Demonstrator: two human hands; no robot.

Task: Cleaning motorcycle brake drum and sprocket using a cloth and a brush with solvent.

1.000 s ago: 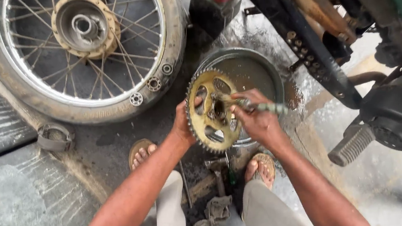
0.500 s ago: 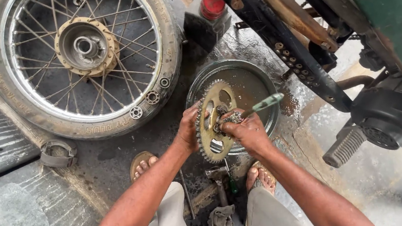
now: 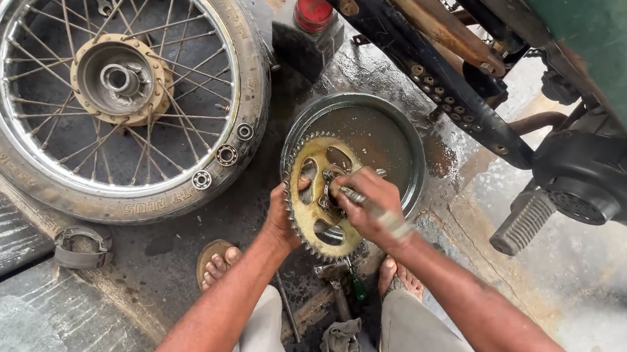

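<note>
My left hand [image 3: 281,218] grips the left rim of a yellowish toothed sprocket [image 3: 313,170], holding it upright and tilted over a round metal pan [image 3: 394,132] of murky liquid. My right hand [image 3: 370,207] is closed around a thin brush [image 3: 392,218] with its handle pointing back toward my wrist, its working end pressed against the sprocket's hub. Both hands are oily. My sandalled feet [image 3: 218,262] rest on the ground below.
A spoked wheel with tyre [image 3: 115,96] lies flat at the upper left, bearings resting on its rim. A red-capped bottle [image 3: 312,17] stands behind the pan. A motorcycle frame and footpeg [image 3: 524,220] fill the right. Tools and rags [image 3: 338,340] lie between my legs.
The sprocket has been lowered and turned more edge-on. My right hand has flipped the brush from pointing right to working inside the sprocket's centre.
</note>
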